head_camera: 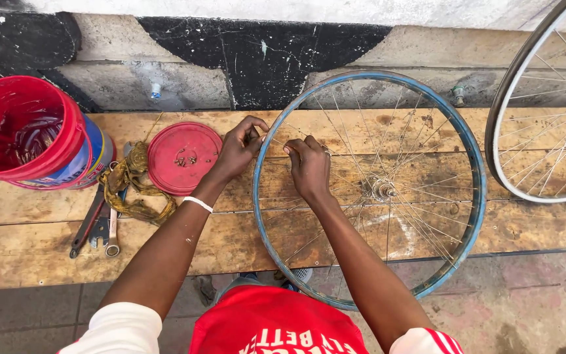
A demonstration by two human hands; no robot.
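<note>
Blue-rimmed spoked bicycle wheel (473, 190) lies flat on a worn wooden plank desk (47, 255), its near edge hanging out past the desk's front over the paved floor (525, 308). Thin metal spokes run from the rim to a small metal hub (383, 190) right of the wheel's centre. Behind the desk stands a rough concrete wall painted with black patches (263, 52).

A second wheel, with a silver metal rim (500, 124), rests at the desk's right end, partly out of view and just beside the blue one.

At the left end a red plastic bucket with a blue band (24, 131) lies tipped on its side, its mouth facing the camera. A round red plastic lid (185, 157) lies flat between the bucket and the wheel, with a few small metal bits gathered at its middle. A crumpled yellowish rag (132, 187) lies against the lid's left edge, and a group of metal spanners (99, 226) lies just below the bucket, touching the rag.

The person, in a red shirt with white sleeves, works with both hands at the far left part of the wheel. The left hand (238, 149), a white band on its wrist, has its fingers curled and pinched at the rim's inner edge. The right hand (309, 167) is inside the rim, fingers closed on the spokes near the left hand. What small part, if any, either hand pinches cannot be told.
</note>
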